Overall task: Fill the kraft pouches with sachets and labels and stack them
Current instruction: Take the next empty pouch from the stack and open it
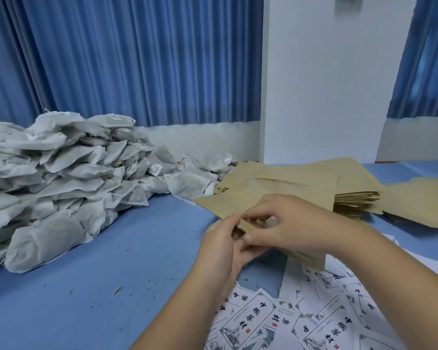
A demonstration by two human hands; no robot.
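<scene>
A flat kraft pouch (240,198) lies tilted over the blue table, its near edge held between both hands. My left hand (223,251) pinches that edge from below and my right hand (283,228) pinches it from above, fingers curled at the opening. Behind it sits a spread stack of kraft pouches (314,180). A big heap of grey-white sachets (61,178) fills the left side. Several printed white labels (301,319) lie scattered under my forearms at the lower right.
The blue table (127,261) has small dry crumbs on its bare middle. More kraft pouches (420,203) lie at the right edge. Blue curtains (124,59) and a white pillar (326,79) stand behind the table.
</scene>
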